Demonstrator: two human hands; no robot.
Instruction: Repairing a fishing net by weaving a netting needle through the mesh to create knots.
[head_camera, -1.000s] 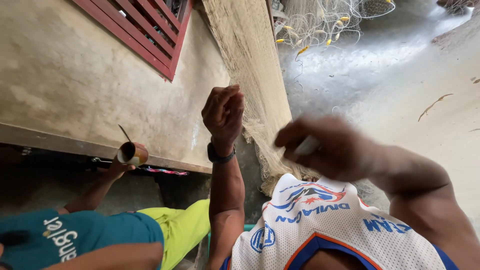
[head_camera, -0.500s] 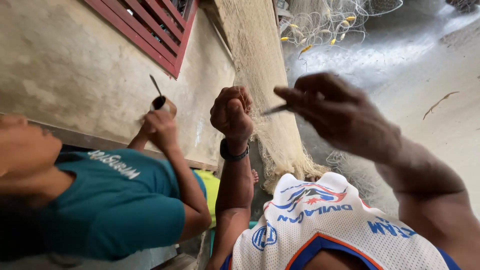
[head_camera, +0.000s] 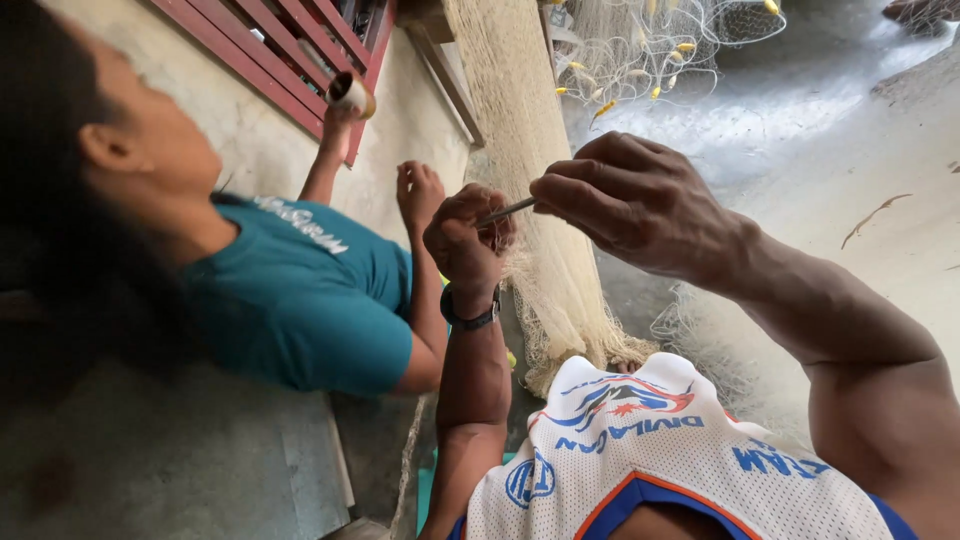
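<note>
My left hand is a closed fist gripping the pale fishing net that hangs in a long bundle in front of me; a dark band sits on that wrist. My right hand pinches a thin netting needle, whose tip points at my left fist. The two hands are almost touching, in front of the net bundle.
A person in a teal shirt leans in at the left, one hand raised holding a small spool, the other hand near the net. A red louvred shutter is set in the concrete wall. More net with yellow floats lies on the ground beyond.
The person in teal has leaned further into view and lifted the spool higher. My right hand has closed in on my left fist with the needle. The view has shifted.
</note>
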